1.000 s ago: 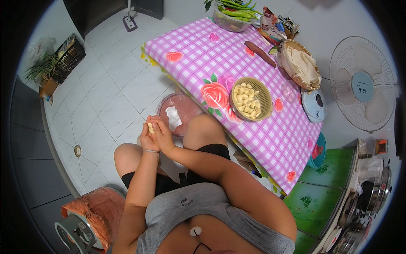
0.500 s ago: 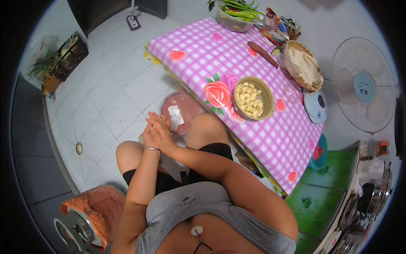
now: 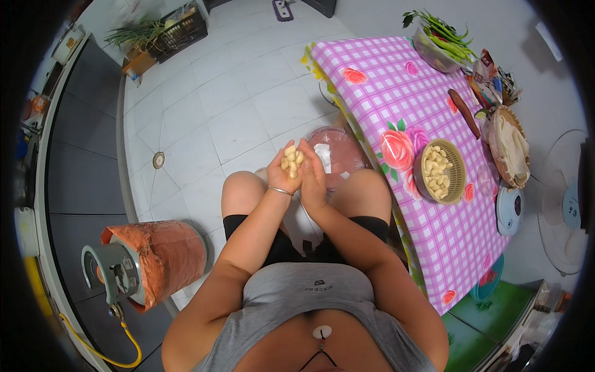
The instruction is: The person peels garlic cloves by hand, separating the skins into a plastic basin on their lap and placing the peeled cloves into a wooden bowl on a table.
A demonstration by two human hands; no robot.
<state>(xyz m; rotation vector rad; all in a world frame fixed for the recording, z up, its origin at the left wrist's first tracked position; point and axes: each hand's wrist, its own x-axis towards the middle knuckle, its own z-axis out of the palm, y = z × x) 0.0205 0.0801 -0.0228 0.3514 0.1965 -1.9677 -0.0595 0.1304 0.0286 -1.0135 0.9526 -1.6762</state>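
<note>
Several peeled garlic cloves (image 3: 292,162) lie in the palm of my left hand (image 3: 278,176), which is cupped upward over my knees with a silver bangle at its wrist. Against its inner edge rests my right hand (image 3: 315,173), fingers stretched and leaning in beside the cloves. Just beyond the hands, a round pinkish basin (image 3: 344,149) with a white paper-like piece on it stands low by my right knee. On the table to the right, a tan plastic basket (image 3: 457,177) holds more peeled cloves.
A table with a pink checked cloth (image 3: 372,87) runs along my right. It bears a bowl of green peppers (image 3: 443,43), a long brown root (image 3: 465,113) and a cloth-lined basket (image 3: 509,149). An orange-covered gas cylinder (image 3: 164,260) stands at my left; a black crate (image 3: 181,36) is farther off.
My hands were pressed together with nothing visible between them; now they have parted into a cup, showing the garlic cloves. The view has turned to the left.
</note>
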